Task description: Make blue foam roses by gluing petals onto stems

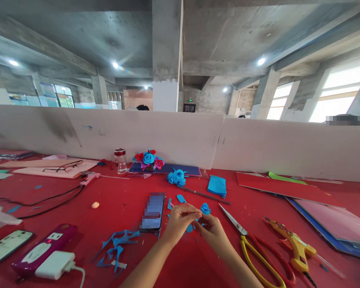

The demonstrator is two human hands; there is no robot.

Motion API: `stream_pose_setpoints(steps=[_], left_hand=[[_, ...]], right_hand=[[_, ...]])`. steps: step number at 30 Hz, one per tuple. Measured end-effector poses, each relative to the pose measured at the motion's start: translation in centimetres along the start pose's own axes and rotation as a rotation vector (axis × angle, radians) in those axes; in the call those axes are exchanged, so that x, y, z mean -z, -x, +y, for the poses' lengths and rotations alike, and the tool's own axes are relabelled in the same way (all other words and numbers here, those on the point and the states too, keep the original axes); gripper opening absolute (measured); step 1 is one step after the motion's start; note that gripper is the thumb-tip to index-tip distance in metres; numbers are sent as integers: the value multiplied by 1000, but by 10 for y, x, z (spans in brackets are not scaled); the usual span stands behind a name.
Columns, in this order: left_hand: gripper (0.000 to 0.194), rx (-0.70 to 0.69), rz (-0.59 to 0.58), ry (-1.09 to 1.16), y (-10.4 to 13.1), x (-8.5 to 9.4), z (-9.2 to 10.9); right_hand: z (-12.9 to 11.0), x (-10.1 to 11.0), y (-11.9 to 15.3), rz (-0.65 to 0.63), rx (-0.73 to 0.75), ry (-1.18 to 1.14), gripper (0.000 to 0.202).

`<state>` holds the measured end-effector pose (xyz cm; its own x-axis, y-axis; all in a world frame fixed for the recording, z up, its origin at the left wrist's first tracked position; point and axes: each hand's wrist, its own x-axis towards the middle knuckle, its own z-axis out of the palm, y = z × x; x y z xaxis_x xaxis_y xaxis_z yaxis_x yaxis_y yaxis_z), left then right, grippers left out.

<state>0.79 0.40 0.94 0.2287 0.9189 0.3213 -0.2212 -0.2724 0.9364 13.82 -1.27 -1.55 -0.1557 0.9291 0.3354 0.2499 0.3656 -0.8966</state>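
My left hand [181, 220] and my right hand [213, 230] meet over the middle of the red table, fingertips pinched close together. A small blue paper rose [205, 208] shows just beyond my right fingers, which appear to hold it by its base. Whatever my left fingertips pinch is too small to make out. Cut blue petals [181, 198] lie around and partly under the hands. To the right are large scissors [243, 230] with a yellow and a red handle, blades apart. A phone [153, 212] leans upright left of my left hand, its screen blurred.
Behind stand a bunch of blue roses [177, 177], a blue paper stack [217, 185] and a red-blue flower arrangement [149, 159]. A yellow glue gun [297, 246] lies right. Blue scraps [117, 246], a purple power strip [45, 250] and a glass jar [120, 162] are left. A white partition [168, 136] borders the table.
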Motion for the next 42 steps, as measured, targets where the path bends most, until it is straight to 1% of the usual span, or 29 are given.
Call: stream_pose_setpoints(steps=[3,8,13,18,21,24,27,30,33,39,42], left_hand=[[14,-14,-13,-3,1,-1,1],[16,-18,7,-35,2,0,0],[21,11,45,-60,2,0,-1],[22,-7,-1,-106,2,1,-2],[24,-15,35,-127,0,2,-5],[25,-1,59,-109,-1,3,-6],[25,15,21,-62,-1,2,-4],[27,4,-31,-38,0,2,-1],[29,9,-69,-59,0,2,-1],[29,-16,-79,-65,-1,2,-3],[26,-26,-52,-100,-1,2,-5]], right_hand=[[4,-1,-1,6,-3,-13,26],[-1,-3,-1,23,8,-10,29],[2,-4,1,27,18,3,22],[13,-4,0,90,81,70,16],[15,-4,0,122,84,131,18],[13,-4,1,95,91,178,21],[10,-2,4,63,125,216,23],[9,-1,6,71,160,261,24],[12,0,6,90,178,312,23],[11,-2,7,100,203,348,26],[6,0,6,91,208,383,28]])
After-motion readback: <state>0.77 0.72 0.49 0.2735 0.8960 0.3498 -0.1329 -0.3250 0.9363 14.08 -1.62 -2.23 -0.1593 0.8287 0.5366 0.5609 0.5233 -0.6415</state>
